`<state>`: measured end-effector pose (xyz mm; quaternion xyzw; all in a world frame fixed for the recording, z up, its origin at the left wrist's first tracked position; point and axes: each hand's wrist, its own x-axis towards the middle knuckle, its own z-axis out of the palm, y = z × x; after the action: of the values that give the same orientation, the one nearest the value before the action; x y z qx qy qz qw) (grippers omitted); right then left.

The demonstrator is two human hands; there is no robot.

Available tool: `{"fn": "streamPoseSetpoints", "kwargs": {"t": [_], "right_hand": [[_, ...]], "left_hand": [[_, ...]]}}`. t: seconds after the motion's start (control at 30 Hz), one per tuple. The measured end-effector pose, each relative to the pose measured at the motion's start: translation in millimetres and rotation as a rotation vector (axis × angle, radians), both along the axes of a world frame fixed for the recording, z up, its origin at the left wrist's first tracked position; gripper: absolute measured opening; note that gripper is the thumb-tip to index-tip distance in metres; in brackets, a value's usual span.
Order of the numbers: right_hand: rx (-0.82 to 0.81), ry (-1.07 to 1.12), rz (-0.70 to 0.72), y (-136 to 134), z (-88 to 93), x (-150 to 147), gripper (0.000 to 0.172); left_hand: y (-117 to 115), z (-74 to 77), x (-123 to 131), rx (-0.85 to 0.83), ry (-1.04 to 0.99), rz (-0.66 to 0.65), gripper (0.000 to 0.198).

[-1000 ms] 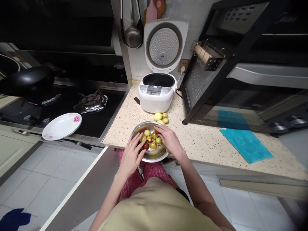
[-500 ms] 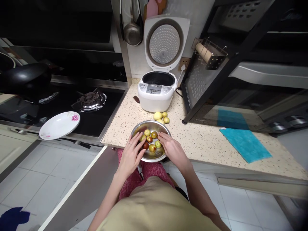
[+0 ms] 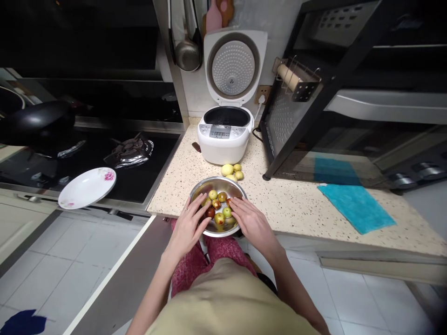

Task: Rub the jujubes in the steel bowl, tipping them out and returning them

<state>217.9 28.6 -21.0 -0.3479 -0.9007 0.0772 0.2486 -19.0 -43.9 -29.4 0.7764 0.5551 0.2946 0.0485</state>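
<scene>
1. Resting at the counter (image 3: pixel 296 204) edge, the steel bowl (image 3: pixel 223 181) held small green and red fruits (image 3: pixel 219 208) between both hands.
2. Left hand (image 3: pixel 188 225) and right hand (image 3: pixel 249 221) lay with fingers spread, about equally near, clamped on nothing.
3. Palms hid the bowl's near rim; fingertip contact with fruit was hard to tell.

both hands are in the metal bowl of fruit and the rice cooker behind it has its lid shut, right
Not quite: the head view shows the rice cooker with its lid open. The left hand and right hand are indeed in the metal bowl of fruit.
</scene>
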Motion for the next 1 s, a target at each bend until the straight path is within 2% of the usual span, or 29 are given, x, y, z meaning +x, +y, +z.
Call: {"fn": "streamPoseSetpoints", "kwargs": {"t": [0.17,0.3,0.4,0.57,0.7,0.83,1.0], "right_hand": [[-0.02,0.138,0.036,-7,-2.0,10,0.041],[-0.001,0.212,0.063,-15,-2.0,11,0.037],[0.009,0.251,0.062,-21,-1.6,12,0.035],[-0.009,0.281,0.075,-28,-2.6,14,0.035],[0.007,0.309,0.074,-29,-3.8,16,0.034],[0.043,0.325,0.081,-28,-3.4,19,0.033],[0.05,0.31,0.079,-26,-2.9,22,0.033]], "left_hand": [[30,25.1,-6,-0.008,0.041,-0.154,0.048],[75,43.1,3,0.013,0.126,-0.269,0.043],[112,49.3,16,0.025,0.213,-0.34,0.041],[172,49.3,31,-0.024,0.338,-0.497,0.043],[210,44.9,37,-0.11,0.4,-0.653,0.038],[234,41.2,47,-0.139,0.462,-0.712,0.035],[252,38.5,61,-0.179,0.525,-0.78,0.036]]}}
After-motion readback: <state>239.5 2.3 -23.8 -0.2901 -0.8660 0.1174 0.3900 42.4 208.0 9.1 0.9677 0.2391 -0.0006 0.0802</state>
